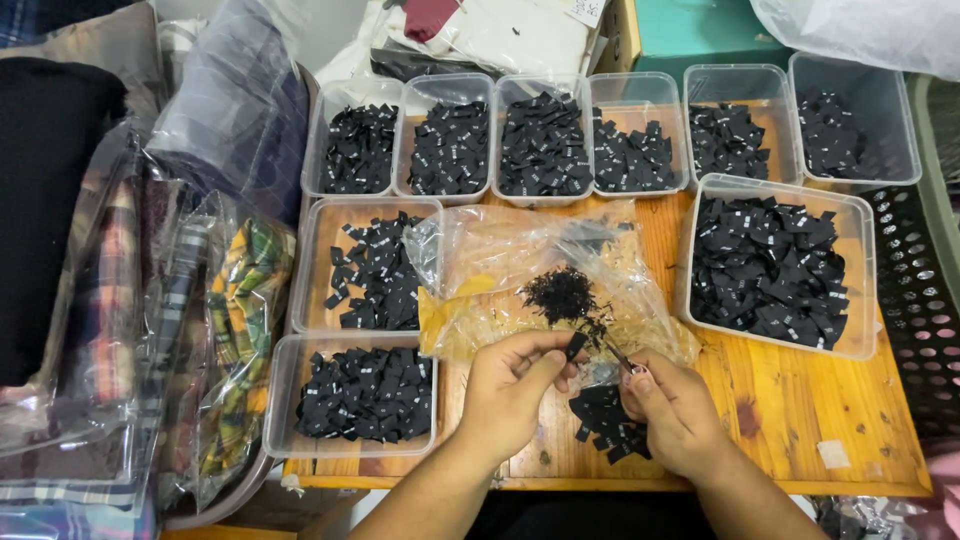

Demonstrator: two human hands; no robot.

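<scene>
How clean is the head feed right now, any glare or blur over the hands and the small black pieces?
Head view: even, soft light, only faint shadows under the left hand and right hand; glare streaks on the clear plastic bag and on the wrapped fabric packs; the black labels are sharp, their print too small to read; slight wide-angle bending at the edges.

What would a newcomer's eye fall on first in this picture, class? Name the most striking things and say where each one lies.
First come the clear plastic tubs heaped with small black fabric labels, ranged along the back and left of the wooden table, with the largest tub at the right. At the front edge, the left hand pinches a single black label while the right hand holds a thin tool to it. Behind the hands lies a crumpled clear bag holding black thread scraps.
</scene>
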